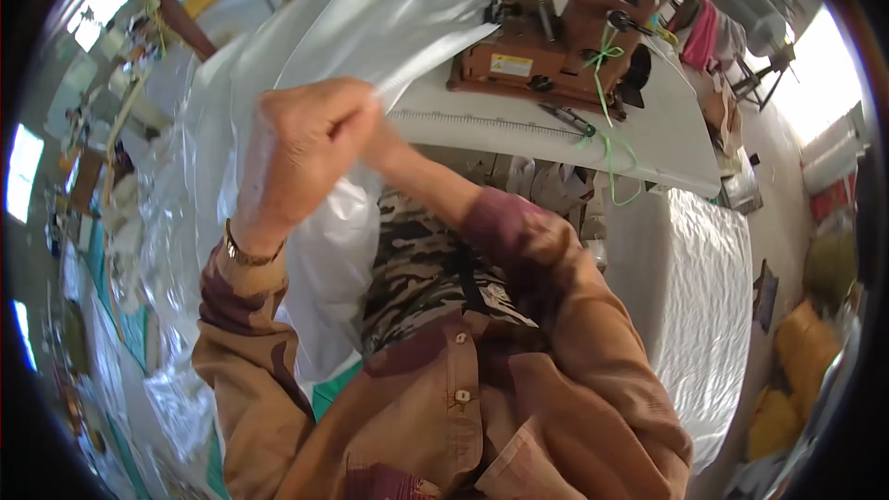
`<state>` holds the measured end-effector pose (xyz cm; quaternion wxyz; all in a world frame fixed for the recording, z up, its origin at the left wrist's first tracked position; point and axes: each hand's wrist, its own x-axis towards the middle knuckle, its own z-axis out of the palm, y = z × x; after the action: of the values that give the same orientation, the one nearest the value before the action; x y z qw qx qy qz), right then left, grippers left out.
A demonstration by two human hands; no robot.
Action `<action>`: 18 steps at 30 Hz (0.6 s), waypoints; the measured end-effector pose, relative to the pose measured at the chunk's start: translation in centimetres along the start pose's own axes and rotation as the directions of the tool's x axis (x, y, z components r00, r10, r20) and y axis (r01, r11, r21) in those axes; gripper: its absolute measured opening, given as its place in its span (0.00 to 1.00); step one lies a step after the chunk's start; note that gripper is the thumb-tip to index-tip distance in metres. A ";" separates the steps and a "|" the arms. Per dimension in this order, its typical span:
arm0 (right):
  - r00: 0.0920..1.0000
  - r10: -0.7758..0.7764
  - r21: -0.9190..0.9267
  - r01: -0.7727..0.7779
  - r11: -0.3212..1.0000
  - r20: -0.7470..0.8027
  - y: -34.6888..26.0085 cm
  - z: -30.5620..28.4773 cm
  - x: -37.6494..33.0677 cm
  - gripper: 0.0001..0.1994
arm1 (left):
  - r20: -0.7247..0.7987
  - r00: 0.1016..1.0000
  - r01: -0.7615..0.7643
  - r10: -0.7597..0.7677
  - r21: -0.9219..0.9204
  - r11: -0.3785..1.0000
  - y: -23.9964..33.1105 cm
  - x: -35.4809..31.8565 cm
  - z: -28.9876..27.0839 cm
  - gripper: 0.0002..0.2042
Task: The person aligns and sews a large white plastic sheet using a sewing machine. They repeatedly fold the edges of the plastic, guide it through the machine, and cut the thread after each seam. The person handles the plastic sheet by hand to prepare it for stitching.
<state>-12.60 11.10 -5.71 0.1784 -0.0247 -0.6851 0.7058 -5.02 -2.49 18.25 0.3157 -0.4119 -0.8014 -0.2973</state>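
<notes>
The left hand is clenched on the clear plastic sheet; the right hand, mostly hidden, cannot be judged.

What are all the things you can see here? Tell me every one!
plastic sheet: one, clear, pinched in both hands, running to the machine
sewing machine: one, brown, top middle on the table
table: one, white, upper right
ruler strip: one, pale, along the table's front edge
cord: one, green, hanging from the machine
stack of sacks: one, white, right
left hand: one, gripping the sheet
right hand: one, mostly hidden behind the left
</notes>
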 end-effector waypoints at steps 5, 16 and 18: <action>0.954 0.070 0.005 -0.074 0.997 0.292 3.4 3.3 -1.2 0.23 | 0.473 0.850 -0.242 0.234 -0.044 0.969 2.3 0.7 0.8 0.04; 0.856 -0.114 -0.548 0.419 0.724 0.505 -1.9 -8.1 -4.7 0.09 | 0.314 0.949 -0.016 -0.028 0.136 0.991 -1.2 -16.5 11.1 0.09; 0.756 -0.302 -0.536 0.634 0.557 0.580 -4.8 -11.2 -4.2 0.11 | 0.277 0.960 -0.004 -0.040 0.155 0.988 -1.4 -17.1 11.4 0.12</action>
<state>-4.49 20.61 -2.56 0.1877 0.2510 -0.9017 0.2979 -1.30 -2.83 -2.03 0.2275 -0.4166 -0.8623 -0.1762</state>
